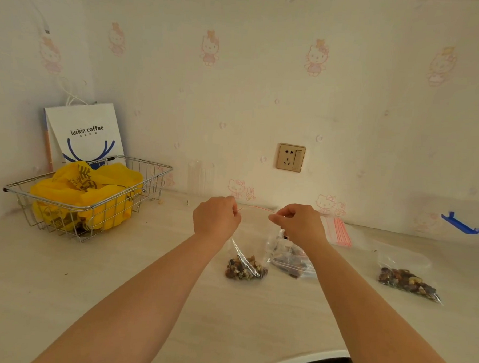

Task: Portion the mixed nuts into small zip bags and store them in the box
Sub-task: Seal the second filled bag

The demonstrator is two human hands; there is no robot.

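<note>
My left hand and my right hand each pinch one end of the red zip strip of a small clear zip bag, which hangs between them with mixed nuts in its bottom touching the table. Behind it, under my right wrist, lies a larger clear bag of mixed nuts. A filled small zip bag lies on the table to the right. A stack of empty zip bags with red strips lies near the wall.
A wire basket with a yellow plastic bag stands at the left, a white paper bag behind it. A clear box with a blue latch sits at the far right. A wall socket is above the table.
</note>
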